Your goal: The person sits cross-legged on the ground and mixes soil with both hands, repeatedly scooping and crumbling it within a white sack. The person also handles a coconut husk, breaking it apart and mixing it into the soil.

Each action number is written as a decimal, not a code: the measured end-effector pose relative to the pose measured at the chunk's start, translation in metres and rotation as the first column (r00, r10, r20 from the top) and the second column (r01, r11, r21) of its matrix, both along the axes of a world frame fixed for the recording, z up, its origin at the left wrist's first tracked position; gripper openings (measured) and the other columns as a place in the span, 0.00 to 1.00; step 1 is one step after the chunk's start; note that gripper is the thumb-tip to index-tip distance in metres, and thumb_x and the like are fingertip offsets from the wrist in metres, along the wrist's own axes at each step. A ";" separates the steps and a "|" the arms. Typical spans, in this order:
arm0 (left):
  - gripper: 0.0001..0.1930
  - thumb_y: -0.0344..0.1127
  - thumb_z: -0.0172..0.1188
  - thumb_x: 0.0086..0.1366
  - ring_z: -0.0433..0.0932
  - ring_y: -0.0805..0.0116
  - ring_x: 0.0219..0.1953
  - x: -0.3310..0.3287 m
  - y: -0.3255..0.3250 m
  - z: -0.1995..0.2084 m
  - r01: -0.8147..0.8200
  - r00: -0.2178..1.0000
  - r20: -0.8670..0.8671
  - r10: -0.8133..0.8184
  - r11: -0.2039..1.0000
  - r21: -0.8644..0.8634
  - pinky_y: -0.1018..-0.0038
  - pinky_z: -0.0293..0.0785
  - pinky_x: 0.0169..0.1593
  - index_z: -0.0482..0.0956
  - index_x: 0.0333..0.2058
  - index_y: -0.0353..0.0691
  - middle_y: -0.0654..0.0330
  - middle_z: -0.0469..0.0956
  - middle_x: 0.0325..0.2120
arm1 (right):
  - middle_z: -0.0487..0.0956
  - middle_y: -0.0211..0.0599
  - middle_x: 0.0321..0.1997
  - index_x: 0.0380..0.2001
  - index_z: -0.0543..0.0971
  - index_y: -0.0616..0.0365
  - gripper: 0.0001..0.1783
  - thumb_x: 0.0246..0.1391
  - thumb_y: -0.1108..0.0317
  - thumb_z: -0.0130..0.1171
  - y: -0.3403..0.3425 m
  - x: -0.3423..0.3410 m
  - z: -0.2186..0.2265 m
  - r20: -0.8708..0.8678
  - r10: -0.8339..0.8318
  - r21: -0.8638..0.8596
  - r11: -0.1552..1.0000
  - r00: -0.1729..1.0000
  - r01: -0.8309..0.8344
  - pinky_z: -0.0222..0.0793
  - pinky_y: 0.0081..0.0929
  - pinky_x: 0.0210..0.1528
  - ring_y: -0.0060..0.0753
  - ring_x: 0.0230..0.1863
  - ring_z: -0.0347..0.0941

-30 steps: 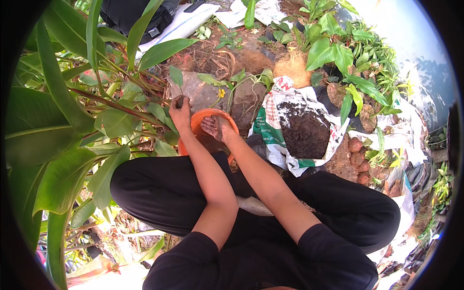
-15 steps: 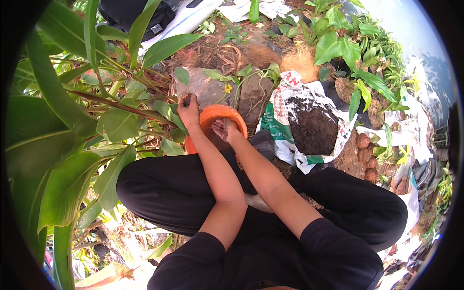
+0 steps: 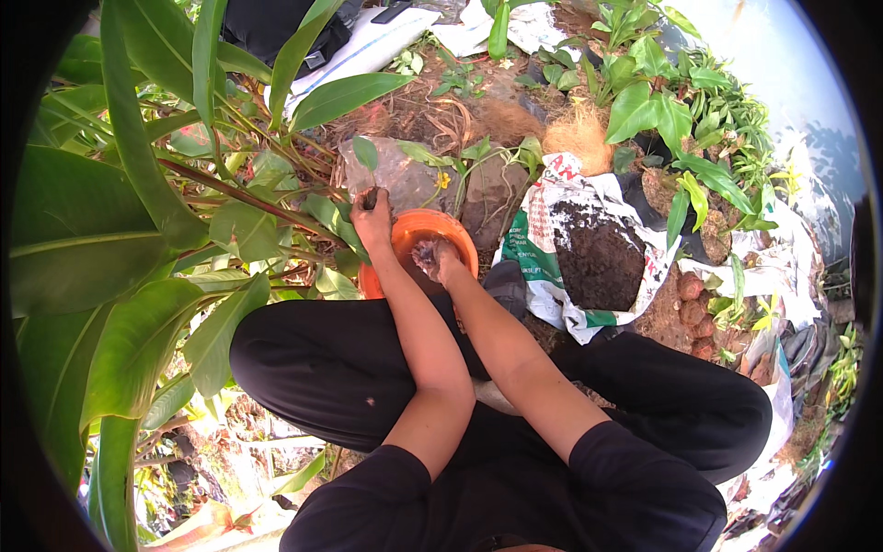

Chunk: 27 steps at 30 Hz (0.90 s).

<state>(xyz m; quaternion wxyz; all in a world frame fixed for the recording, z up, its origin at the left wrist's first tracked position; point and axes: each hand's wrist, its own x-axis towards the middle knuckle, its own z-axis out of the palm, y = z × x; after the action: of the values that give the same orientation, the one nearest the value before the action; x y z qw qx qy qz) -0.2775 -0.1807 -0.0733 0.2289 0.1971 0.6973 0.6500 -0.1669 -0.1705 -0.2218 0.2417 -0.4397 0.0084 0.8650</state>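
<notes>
An orange plastic pot (image 3: 467, 241) stands in front of my crossed legs, its mouth facing up. My right hand (image 3: 438, 260) reaches inside it, with soil-smeared fingers apart and slightly bent; the fingertips are blurred. Beside the pot's far left rim, my left hand (image 3: 371, 221) is closed around a small dark clump (image 3: 371, 196), partly hidden by the fingers. A single green leaf (image 3: 365, 154) shows just beyond that hand; whether it joins the clump, I cannot tell. To the right of the pot lies an opened white and green sack (image 3: 533, 241) holding dark soil (image 3: 598, 258).
Large broad-leaved plants (image 3: 120, 212) crowd the left side. Beyond the pot are grey stones (image 3: 492, 193) and a tuft of brown fibre (image 3: 578, 138). Leafy plants (image 3: 658, 110) line the far right. A black bag (image 3: 276, 32) rests at the far left.
The view has shifted slightly, so the scene sits lower and further right. In the pot, my right hand's fingers have turned and bent more. My left hand keeps its hold on the clump.
</notes>
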 end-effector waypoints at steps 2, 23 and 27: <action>0.09 0.34 0.62 0.56 0.72 0.76 0.20 0.001 0.001 -0.002 -0.041 0.999 -0.029 0.044 0.994 0.099 0.77 0.69 0.22 0.75 0.34 0.36 0.65 0.73 0.19 | 0.76 0.42 0.34 0.35 0.73 0.64 0.17 0.66 0.62 0.39 -0.003 -0.001 0.018 -0.042 -0.065 -0.037 0.997 0.997 0.064 0.79 0.31 0.42 0.38 0.36 0.77; 0.11 0.32 0.63 0.55 0.76 0.76 0.27 0.199 0.083 0.098 0.552 0.830 -0.254 -0.496 0.796 0.249 0.77 0.74 0.32 0.78 0.36 0.32 0.59 0.79 0.29 | 0.77 0.37 0.36 0.29 0.72 0.58 0.10 0.61 0.70 0.42 0.126 0.255 0.265 0.287 0.120 0.535 0.803 0.950 -0.263 0.76 0.32 0.50 0.36 0.40 0.77; 0.14 0.35 0.62 0.58 0.78 0.75 0.25 0.243 0.084 0.085 0.735 0.662 0.092 -0.744 0.668 0.114 0.77 0.75 0.22 0.77 0.39 0.33 0.61 0.78 0.27 | 0.77 0.36 0.26 0.34 0.73 0.63 0.13 0.64 0.66 0.42 0.119 0.299 0.240 0.528 0.113 0.506 0.754 0.842 -0.418 0.78 0.28 0.30 0.35 0.26 0.77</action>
<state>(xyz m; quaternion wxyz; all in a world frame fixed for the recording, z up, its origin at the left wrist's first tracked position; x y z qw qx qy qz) -0.0347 -0.0966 0.0116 0.5115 0.4280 0.5184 0.5353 0.1317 -0.0517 0.0177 0.2339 -0.5298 -0.3902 0.7158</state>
